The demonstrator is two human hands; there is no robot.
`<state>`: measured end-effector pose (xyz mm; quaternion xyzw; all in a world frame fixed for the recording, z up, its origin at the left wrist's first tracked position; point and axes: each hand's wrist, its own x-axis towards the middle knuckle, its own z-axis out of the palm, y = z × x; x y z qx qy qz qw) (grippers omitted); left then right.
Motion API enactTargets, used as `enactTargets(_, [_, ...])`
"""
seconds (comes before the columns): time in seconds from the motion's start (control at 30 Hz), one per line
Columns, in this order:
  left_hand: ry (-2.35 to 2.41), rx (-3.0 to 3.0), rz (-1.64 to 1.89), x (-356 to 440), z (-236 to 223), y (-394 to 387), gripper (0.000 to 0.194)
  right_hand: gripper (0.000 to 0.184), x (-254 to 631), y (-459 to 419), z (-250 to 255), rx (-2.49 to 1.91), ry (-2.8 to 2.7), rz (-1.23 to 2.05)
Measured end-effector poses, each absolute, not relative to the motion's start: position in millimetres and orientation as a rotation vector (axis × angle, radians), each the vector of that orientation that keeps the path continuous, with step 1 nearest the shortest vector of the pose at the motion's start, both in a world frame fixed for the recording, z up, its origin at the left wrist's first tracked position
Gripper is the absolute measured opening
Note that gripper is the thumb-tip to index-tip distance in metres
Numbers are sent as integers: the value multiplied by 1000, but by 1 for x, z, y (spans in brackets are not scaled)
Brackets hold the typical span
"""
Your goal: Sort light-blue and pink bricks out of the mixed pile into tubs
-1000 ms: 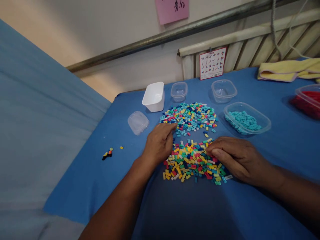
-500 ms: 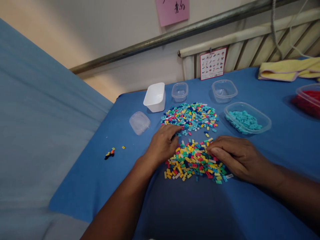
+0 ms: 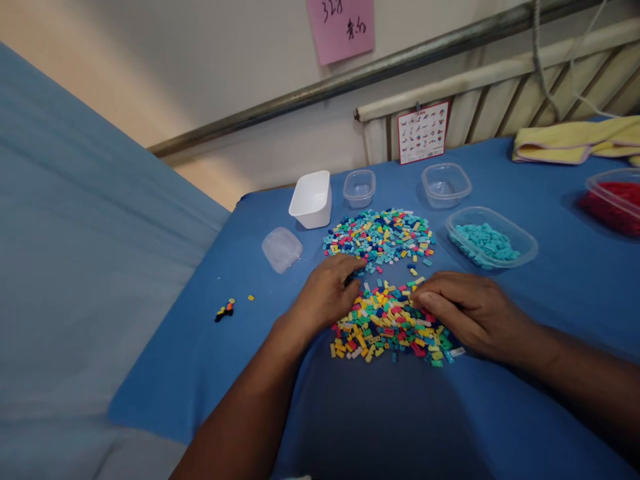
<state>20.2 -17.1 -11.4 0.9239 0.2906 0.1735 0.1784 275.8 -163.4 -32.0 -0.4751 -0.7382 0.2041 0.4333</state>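
Observation:
Two piles of small plastic building bricks lie on the blue-covered table (image 3: 240, 373). In the near pile (image 3: 383, 330), yellow, green, red and dark blue pieces are mixed; the far pile (image 3: 385, 233) is mostly light blue. My left hand (image 3: 327, 287) rests at the left side between both piles, thumb and index finger apart, fingertips at the far pile's front edge. Over the right side of the near pile is my right hand (image 3: 463, 310), its fingers curled in and thumb pressed against them. Whatever those fingers may hold is hidden.
A clear tub (image 3: 525, 250) of turquoise bricks and another tub (image 3: 617, 193) of red pieces stand to the right. Behind the piles are a white container (image 3: 313, 217) and two small clear tubs. A clear lid (image 3: 283, 250) and a few loose pieces (image 3: 225, 310) lie left.
The view has shifted slightly, bringing more of the pink note into sight. Both hands stay at about the same places by the piles, with little visible change in their fingers.

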Motion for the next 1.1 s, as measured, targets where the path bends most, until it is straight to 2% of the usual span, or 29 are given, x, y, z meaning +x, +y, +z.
enactTargets(0.2, [816, 2708, 403, 28, -13, -15, 23, 22, 276, -164, -32, -1215, -1844, 515])
enactTargets(0.57, [759, 2802, 335, 26, -11, -9, 23, 30, 275, -161, -32, -1221, -1846, 490])
enactTargets(0.7, [756, 2721, 513, 26, -6, -10, 22, 33, 275, -159, -30, -1226, -1818, 503])
enactTargets(0.83, [857, 2409, 729, 27, -1, -11, 21, 36, 274, -159, -27, -1244, -1788, 502])
enactTargets(0.93, [1041, 1985, 739, 26, -2, -10, 21, 37, 274, -159, -26, -1242, -1786, 502])
enactTargets(1.1, [1122, 1298, 735, 25, -3, -7, 31, 37, 276, -159, -28, -1212, -1802, 511])
